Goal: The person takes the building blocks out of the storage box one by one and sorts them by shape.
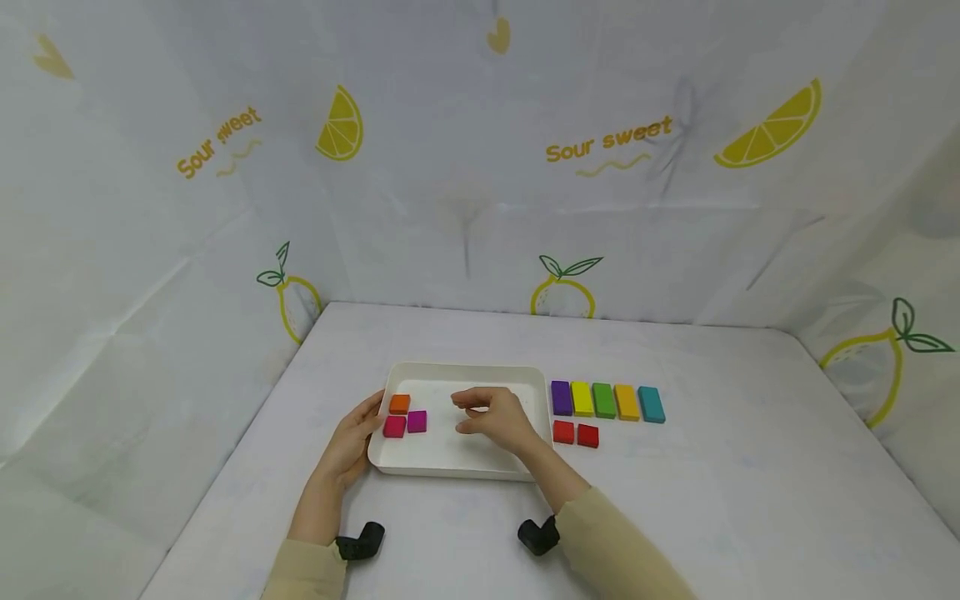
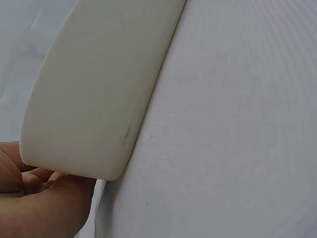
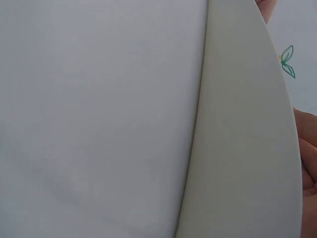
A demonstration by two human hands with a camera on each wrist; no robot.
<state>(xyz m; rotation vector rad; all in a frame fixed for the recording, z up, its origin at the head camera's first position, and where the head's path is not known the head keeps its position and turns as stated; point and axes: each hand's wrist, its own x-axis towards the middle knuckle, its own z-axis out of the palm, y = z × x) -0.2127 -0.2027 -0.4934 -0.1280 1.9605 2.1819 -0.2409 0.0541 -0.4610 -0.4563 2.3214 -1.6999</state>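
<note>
Holding the white tray [image 1: 457,474] on the worktop [image 1: 727,483] by its left side with the left hand [image 1: 348,442], seemingly curling half-hidden fingers [image 1: 367,404] round it. Reaching over it with the right hand [image 1: 498,418], holding thumb [image 1: 471,426] and fingers apart, near orange, pink and magenta blocks [image 1: 400,424] inside.

White tray [image 1: 457,460]; inside, at nine o'clock, orange, crimson and magenta blocks [image 1: 394,427]. Outside, at three o'clock, purple, yellow, green, amber, teal bars [image 1: 603,401] and red blocks [image 1: 564,432]. White backdrop [image 1: 435,150], yellow lemon prints [image 1: 341,129].
</note>
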